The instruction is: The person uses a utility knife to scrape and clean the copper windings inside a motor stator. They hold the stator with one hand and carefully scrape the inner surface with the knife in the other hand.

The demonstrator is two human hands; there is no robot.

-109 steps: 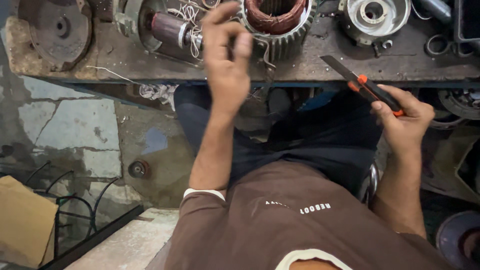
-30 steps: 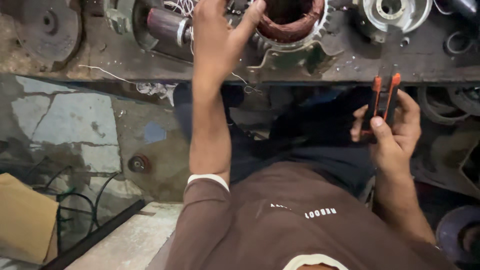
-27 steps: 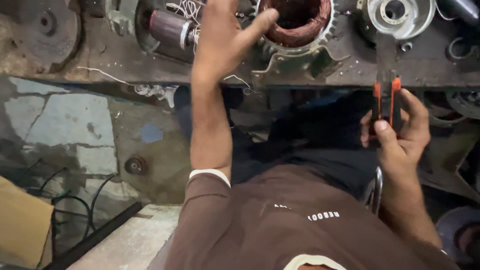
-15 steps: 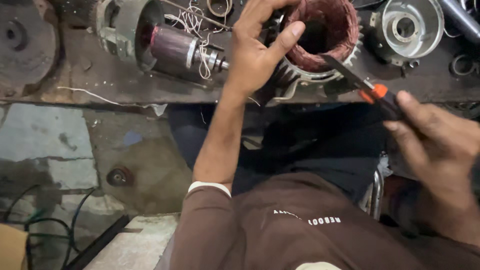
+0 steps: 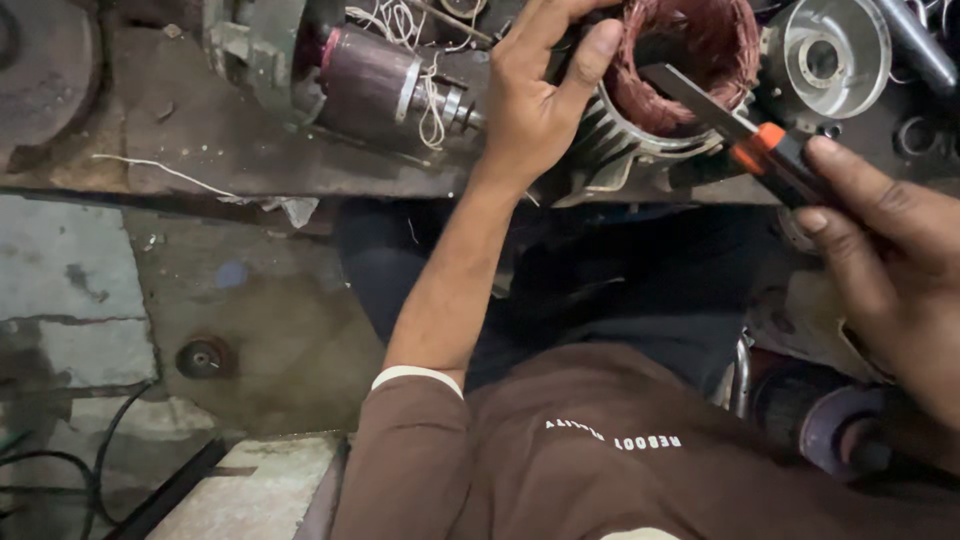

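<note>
Stator (image 5: 680, 90) sits on the bench (image 5: 180, 140), likely heavy and rigid, its copper windings fragile; best gripped by the finned casing; left hand (image 5: 535, 95) clasps its rim; right hand (image 5: 890, 250) fingers hold pliers (image 5: 740, 130), tips inside.

The motor stator (image 5: 680, 90) under the fingers of the left hand (image 5: 535, 100) has a ribbed housing of dull grey metal, and inside it are reddish copper windings with a rough, fibrous look. The cutter (image 5: 740, 135) in the right hand (image 5: 890, 250) has a matt grey metal blade and a smooth orange and black plastic grip. Just left of the left fingers lies a rotor (image 5: 375, 85), dark and slightly glossy. The workbench (image 5: 200, 140) is rusty, rough metal. The sleeve (image 5: 420, 450) is soft brown cloth.
</note>
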